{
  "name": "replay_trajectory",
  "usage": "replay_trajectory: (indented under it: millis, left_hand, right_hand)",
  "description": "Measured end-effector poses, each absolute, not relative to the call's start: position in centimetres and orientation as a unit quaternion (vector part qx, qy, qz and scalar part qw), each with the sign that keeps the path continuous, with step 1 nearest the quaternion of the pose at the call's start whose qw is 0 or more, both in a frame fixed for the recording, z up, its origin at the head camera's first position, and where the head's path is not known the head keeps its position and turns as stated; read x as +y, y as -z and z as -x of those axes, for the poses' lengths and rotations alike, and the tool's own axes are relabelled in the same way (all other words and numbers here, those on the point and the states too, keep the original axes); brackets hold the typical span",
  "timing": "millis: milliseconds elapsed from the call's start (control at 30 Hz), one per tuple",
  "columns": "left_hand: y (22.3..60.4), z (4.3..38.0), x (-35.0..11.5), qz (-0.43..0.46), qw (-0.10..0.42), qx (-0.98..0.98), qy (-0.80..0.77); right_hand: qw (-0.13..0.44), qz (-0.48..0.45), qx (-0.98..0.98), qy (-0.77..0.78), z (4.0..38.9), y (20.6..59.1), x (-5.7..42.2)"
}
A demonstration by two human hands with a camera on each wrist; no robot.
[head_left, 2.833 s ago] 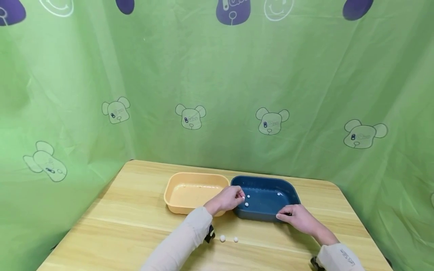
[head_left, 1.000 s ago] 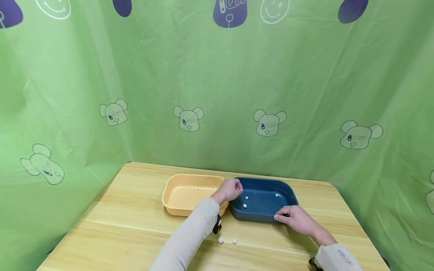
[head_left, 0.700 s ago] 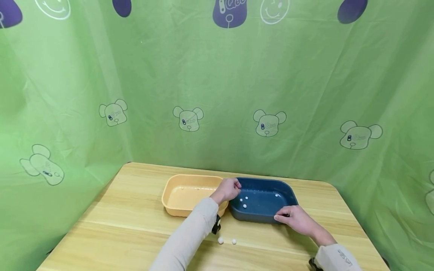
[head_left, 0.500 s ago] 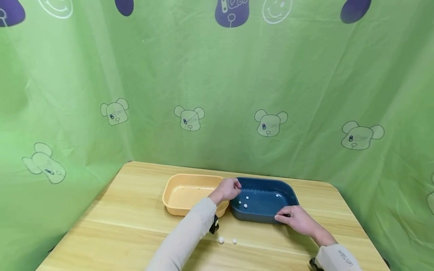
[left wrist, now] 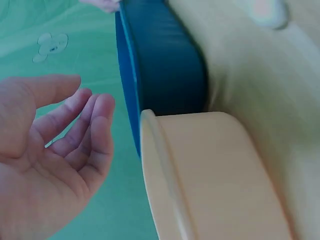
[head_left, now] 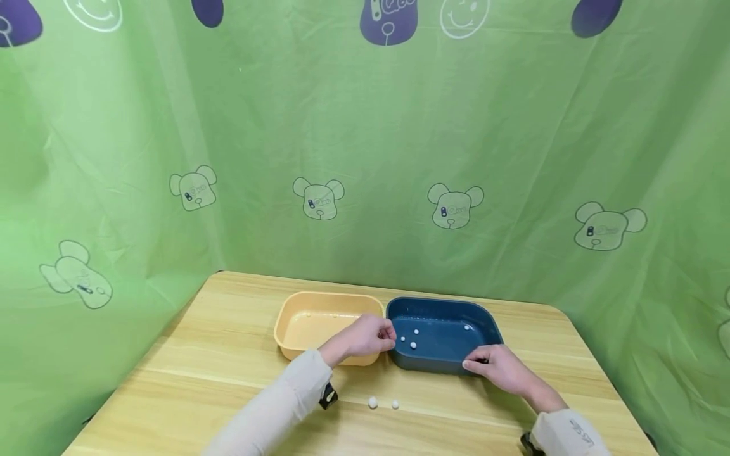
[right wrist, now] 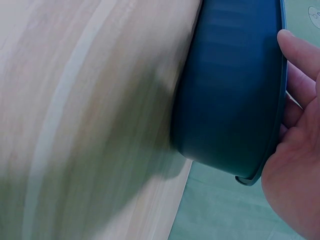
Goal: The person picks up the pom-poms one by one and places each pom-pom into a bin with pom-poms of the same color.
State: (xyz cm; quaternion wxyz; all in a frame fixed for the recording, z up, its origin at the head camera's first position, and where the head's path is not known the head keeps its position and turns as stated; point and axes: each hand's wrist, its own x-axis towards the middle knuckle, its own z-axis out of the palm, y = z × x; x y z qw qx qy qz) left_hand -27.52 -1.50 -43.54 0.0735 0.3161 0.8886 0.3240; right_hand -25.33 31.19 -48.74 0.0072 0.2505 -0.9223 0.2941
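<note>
My left hand [head_left: 367,335] hovers over the right end of the orange bin [head_left: 308,350], near where it meets the blue bin [head_left: 424,365]. Its fingers are loosely bent, and the left wrist view shows a bare palm with nothing between thumb and fingertips. With thumb and fingers on either side of the rim, my right hand [right wrist: 300,120] grips the blue bin at its near right corner. Several small white balls lie on the blue bin's floor, among them a larger ball [head_left: 413,345] and one off to the right [head_left: 467,327].
Two white balls, a bigger one [head_left: 373,402] and a smaller one [head_left: 395,404], lie on the wooden table [head_left: 188,380] in front of the bins. A green printed curtain [head_left: 376,139] encloses the table's back and sides.
The left hand let go of a small white ball, which dropped into the blue bin and rolled nearer. That hand has since drawn back left and toward me. My right hand stays on the rim.
</note>
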Motion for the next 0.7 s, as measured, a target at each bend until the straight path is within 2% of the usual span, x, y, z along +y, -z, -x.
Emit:
replay_trajectory:
  millis: [233, 700]
  left_hand:
    - [44.8, 25.5, -2.8, -0.341, 0.088, 0.886, -0.302]
    - [47.9, 23.7, -4.7, -0.366, 0.134, 0.885, -0.256]
  right_hand:
    - [0.003, -0.249, -0.922, -0.296, 25.3, 48.5, 31.1]
    - [0.008, -0.250, -0.923, -0.290, 25.4, 48.7, 31.1]
